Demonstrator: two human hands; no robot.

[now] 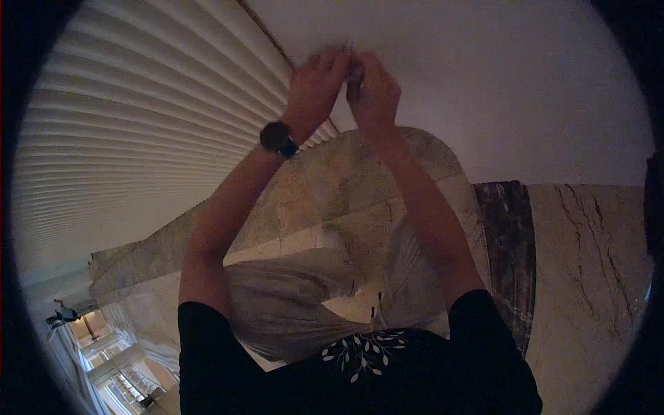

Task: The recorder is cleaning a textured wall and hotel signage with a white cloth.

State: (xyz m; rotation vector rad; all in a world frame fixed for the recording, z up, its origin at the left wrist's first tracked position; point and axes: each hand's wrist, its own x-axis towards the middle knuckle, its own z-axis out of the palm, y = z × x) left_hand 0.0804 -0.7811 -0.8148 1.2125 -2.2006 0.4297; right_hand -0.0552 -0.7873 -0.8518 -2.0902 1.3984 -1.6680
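Both my hands are raised in front of a pale smooth surface, fingertips close together. My right hand (pixel 377 91) is closed around a small dark object (pixel 355 83), which is too blurred to name. My left hand (pixel 316 85), with a dark round wristwatch (pixel 276 137) on its wrist, meets the right one at the fingers. Those left fingers are bent and blurred, and I cannot tell whether anything is between them. Behind the left hand, a thin dark strip (pixel 267 32) runs along the edge of a white ribbed panel (pixel 155 104).
Below my arms lies a stone-patterned surface (pixel 332 181) with a rounded end. To the right, a dark marbled band (pixel 506 249) borders a veined beige floor (pixel 586 249). Bright window-like openings (pixel 129 381) and a small dark fixture (pixel 66 313) appear at the lower left.
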